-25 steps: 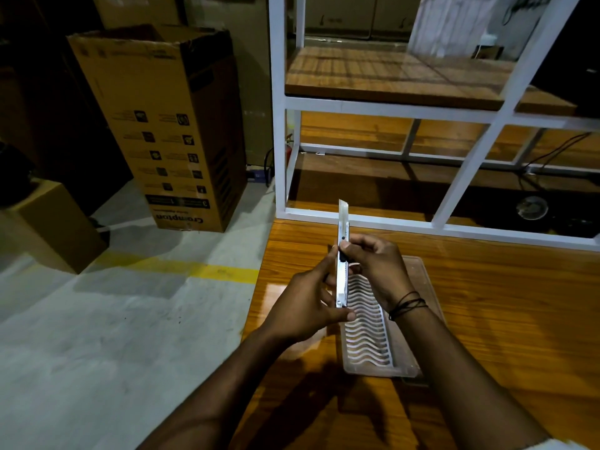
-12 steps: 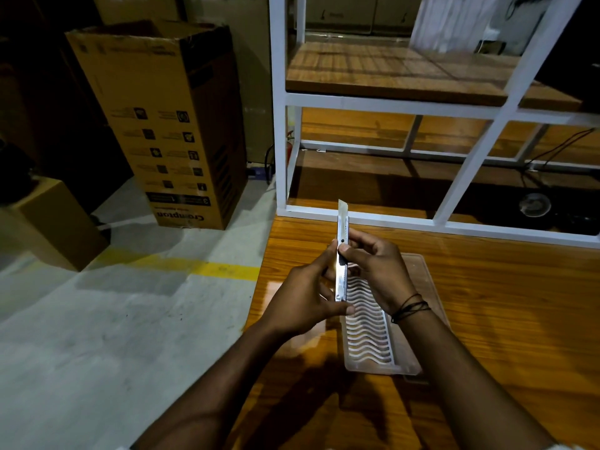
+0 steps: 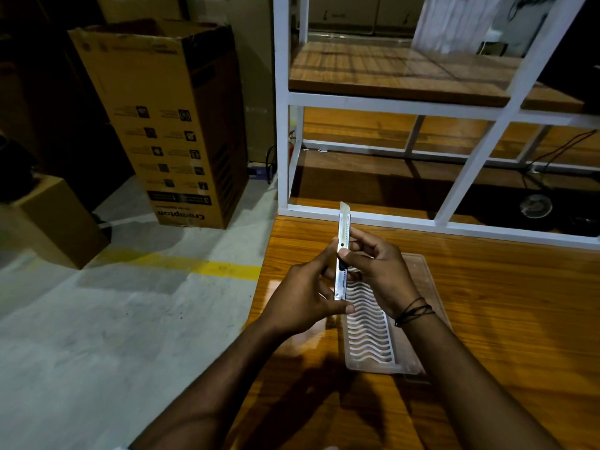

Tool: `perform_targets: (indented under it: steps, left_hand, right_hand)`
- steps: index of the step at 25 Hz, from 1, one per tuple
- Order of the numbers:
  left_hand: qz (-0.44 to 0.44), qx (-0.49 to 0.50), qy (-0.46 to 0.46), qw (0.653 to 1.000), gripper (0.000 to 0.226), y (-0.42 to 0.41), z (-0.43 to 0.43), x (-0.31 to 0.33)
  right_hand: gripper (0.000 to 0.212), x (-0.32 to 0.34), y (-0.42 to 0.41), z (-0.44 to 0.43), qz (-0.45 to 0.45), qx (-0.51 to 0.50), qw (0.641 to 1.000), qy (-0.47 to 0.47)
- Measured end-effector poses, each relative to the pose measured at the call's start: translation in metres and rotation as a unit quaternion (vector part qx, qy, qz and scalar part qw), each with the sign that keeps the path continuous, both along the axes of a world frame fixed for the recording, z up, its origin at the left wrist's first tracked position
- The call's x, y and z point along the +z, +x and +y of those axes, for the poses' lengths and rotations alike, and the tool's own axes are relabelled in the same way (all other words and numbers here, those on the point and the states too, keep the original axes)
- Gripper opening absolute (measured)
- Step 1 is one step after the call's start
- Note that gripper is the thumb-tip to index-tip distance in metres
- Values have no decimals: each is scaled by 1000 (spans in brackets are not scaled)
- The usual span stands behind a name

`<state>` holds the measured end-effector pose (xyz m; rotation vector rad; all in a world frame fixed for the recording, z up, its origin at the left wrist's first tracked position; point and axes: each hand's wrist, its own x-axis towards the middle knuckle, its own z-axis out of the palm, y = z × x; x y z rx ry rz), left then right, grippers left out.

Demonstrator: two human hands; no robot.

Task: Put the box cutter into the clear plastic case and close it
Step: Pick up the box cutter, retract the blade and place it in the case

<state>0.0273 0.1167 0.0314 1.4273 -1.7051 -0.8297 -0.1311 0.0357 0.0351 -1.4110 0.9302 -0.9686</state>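
A slim silver box cutter (image 3: 342, 241) stands upright above the wooden table, a short piece of blade showing at its top. My left hand (image 3: 305, 297) grips its lower end. My right hand (image 3: 376, 271) holds its middle, thumb on the black slider. Below my hands the clear plastic case (image 3: 422, 319) lies flat on the table, with a white wavy-ribbed insert inside; my right wrist hides part of it. I cannot tell whether its lid is open.
The wooden table (image 3: 487, 319) stretches right and toward me. A white metal shelf frame (image 3: 282, 125) stands at its far edge. On the concrete floor to the left are a tall cardboard box (image 3: 168, 125) and a small one (image 3: 55, 222).
The exposed blade is shorter than a second ago, and my right thumb has slid down the cutter's body. Both hands stay over the case.
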Motion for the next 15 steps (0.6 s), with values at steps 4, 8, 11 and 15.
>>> perform_targets:
  steps: [4, 8, 11, 15]
  left_hand:
    - [-1, 6, -8, 1000, 117, 0, 0, 1]
    - [-5, 13, -16, 1000, 117, 0, -1, 0]
    - [-3, 17, -16, 1000, 118, 0, -2, 1]
    - [10, 20, -22, 1000, 117, 0, -2, 3]
  right_hand:
    - [50, 2, 0, 3, 7, 3, 1000, -14]
    - [53, 6, -1, 7, 5, -1, 1000, -23]
    - [56, 9, -1, 7, 5, 0, 1000, -24]
    - [64, 13, 0, 9, -10, -2, 1000, -12]
